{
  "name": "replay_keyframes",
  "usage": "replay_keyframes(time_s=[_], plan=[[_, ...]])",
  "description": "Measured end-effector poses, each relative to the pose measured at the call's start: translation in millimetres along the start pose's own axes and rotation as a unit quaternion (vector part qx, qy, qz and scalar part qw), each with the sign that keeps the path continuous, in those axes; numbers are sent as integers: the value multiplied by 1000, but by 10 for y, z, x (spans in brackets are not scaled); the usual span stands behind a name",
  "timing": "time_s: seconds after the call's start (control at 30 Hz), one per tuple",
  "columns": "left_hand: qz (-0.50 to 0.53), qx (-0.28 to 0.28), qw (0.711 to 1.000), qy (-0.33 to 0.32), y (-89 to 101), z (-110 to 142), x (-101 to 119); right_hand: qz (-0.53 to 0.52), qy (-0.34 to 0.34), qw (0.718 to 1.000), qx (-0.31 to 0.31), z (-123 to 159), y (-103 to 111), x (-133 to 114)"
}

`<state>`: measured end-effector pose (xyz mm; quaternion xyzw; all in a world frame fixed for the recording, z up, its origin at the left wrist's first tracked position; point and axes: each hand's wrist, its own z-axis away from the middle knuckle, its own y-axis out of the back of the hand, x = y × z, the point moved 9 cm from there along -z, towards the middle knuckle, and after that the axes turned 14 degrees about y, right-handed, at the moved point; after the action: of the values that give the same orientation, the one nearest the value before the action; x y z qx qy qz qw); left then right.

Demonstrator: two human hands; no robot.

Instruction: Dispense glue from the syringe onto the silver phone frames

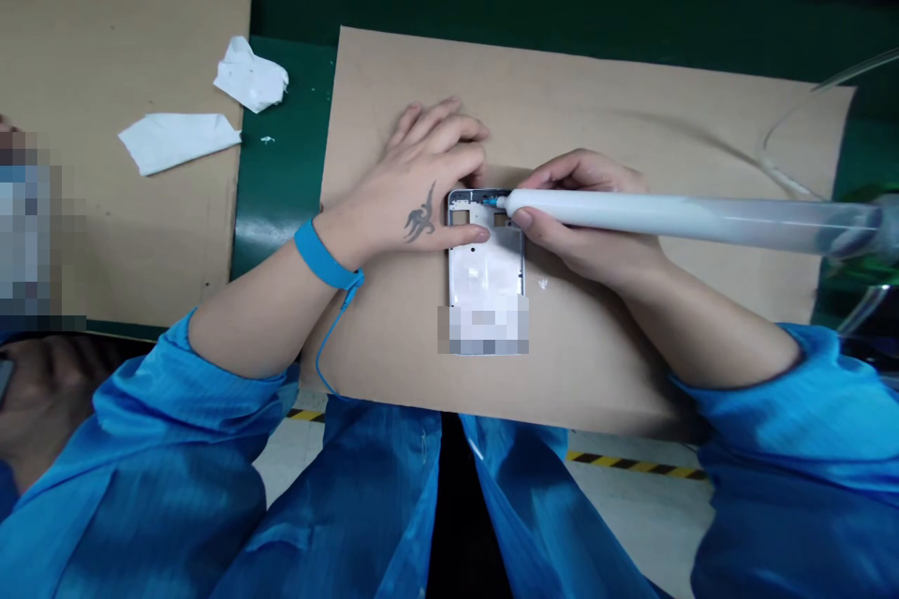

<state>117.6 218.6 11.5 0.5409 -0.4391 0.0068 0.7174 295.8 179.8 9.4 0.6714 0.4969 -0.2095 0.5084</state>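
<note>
A metal phone mid-frame lies flat on a brown cardboard sheet, its lower end covered by a pixelated patch. My left hand rests over the frame's upper end, with the thumb across it and the fingers curling past its top edge. My right hand grips a thick translucent dispensing syringe, which runs off to the right. The syringe's blue nozzle tip touches the frame's top edge. A blue wrist strap circles my left wrist, and its thin blue cord hangs down.
Green bench surface shows between this sheet and a second cardboard sheet on the left, which holds two white tissues. A clear tube curves at the right. A pixelated shape stands at the far left.
</note>
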Motion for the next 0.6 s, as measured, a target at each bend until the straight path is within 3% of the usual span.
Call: replay_keyframes(time_s=[0.6], plan=[[-1,-6,1000,4,-4,-4,-12,2,-21,1000,3,0,16,16]])
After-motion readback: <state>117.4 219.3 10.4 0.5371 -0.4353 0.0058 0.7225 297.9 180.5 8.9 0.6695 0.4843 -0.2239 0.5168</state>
